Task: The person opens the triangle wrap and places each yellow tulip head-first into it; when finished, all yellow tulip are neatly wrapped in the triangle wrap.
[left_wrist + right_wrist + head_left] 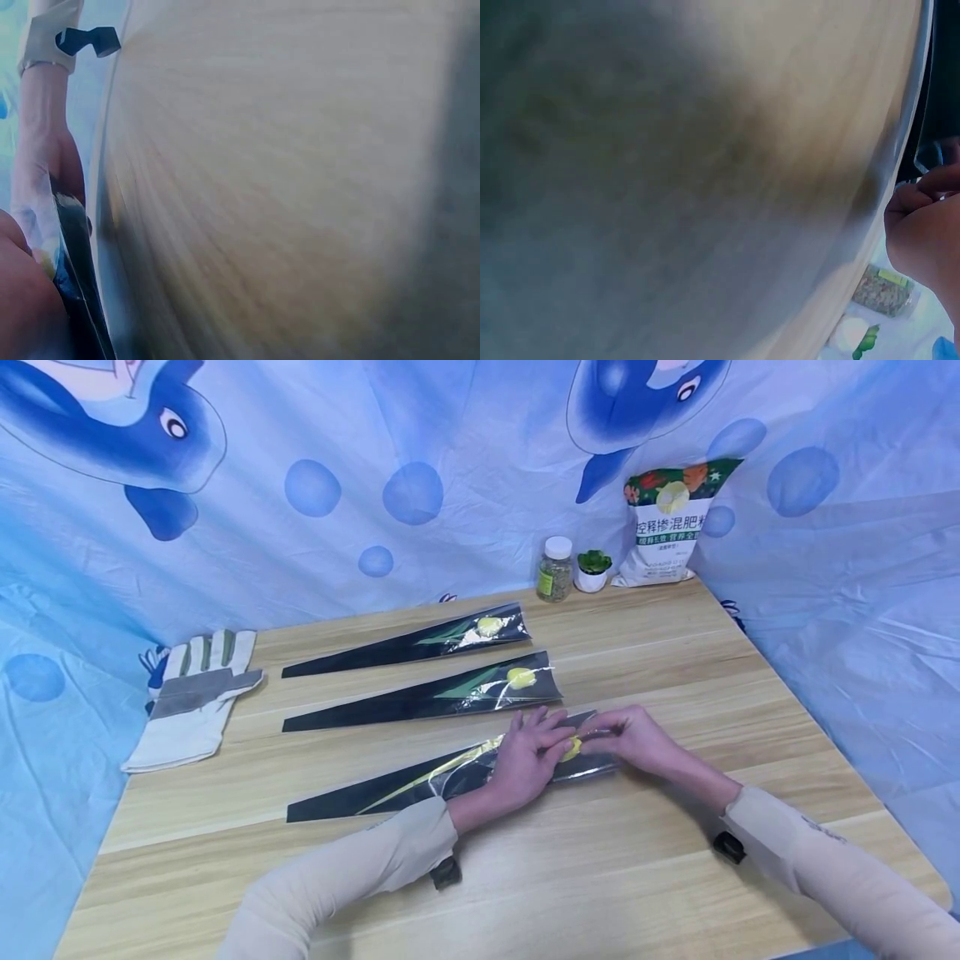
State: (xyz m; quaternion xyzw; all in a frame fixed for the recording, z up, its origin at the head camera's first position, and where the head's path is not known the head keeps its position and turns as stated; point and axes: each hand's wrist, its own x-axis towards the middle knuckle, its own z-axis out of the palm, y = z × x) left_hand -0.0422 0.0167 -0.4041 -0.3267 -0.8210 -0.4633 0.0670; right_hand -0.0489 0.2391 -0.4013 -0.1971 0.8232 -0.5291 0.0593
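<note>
The nearest flower sleeve [427,785], a tapered black and clear wrapper, lies on the table with its narrow end to the left. Inside it is a yellow flower [572,748], partly covered by the hands. My left hand [525,758] rests across the sleeve's upper part, fingers spread and thumb beside the flower. From the right, my right hand [633,742] pinches at the wide open end with curled fingers, close to the bloom. In the left wrist view the dark sleeve [75,262] stands edge-on between both hands. The right fingertips are partly hidden.
Behind lie two more sleeves, the middle one [420,697] and the far one [405,643], each with a yellow flower. A work glove [191,702] lies at left. A lidded jar [555,572], a small potted plant [592,572] and a fertilizer bag [667,531] stand at the back.
</note>
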